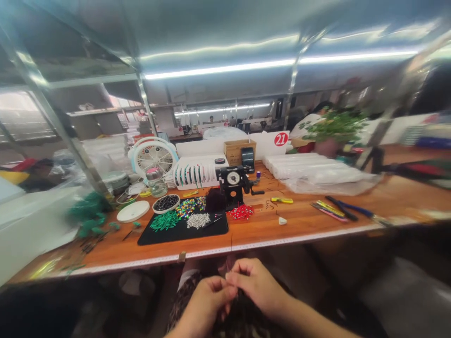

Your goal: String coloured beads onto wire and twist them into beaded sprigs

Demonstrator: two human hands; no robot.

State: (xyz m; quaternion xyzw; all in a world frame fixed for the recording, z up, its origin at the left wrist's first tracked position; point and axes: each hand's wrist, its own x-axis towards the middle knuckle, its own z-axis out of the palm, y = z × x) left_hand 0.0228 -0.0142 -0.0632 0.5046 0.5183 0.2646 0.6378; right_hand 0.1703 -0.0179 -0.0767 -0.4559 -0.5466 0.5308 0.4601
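Just below the table's front edge, my left hand [210,300] and my right hand [256,283] meet fingertip to fingertip over my lap. Both are closed in a pinch. A thin dark strand [231,241] runs up from the pinched fingers against the table edge; anything else between the fingertips is too small to make out. Nearest on the table are a black mat [183,237] bearing green tube beads [165,221], silver beads [198,220] and multicoloured beads [185,208]. Red beads [241,211] lie at a black hand-crank machine [233,184] with a dial.
A white dish of black beads [166,203], a round white lid [133,211], a glass jar [156,183] and a fan [155,157] stand left. Rightward lie a yellow cutter [282,200], pliers [359,208] and plastic-wrapped rolls [317,171]. Another person [312,124] sits behind.
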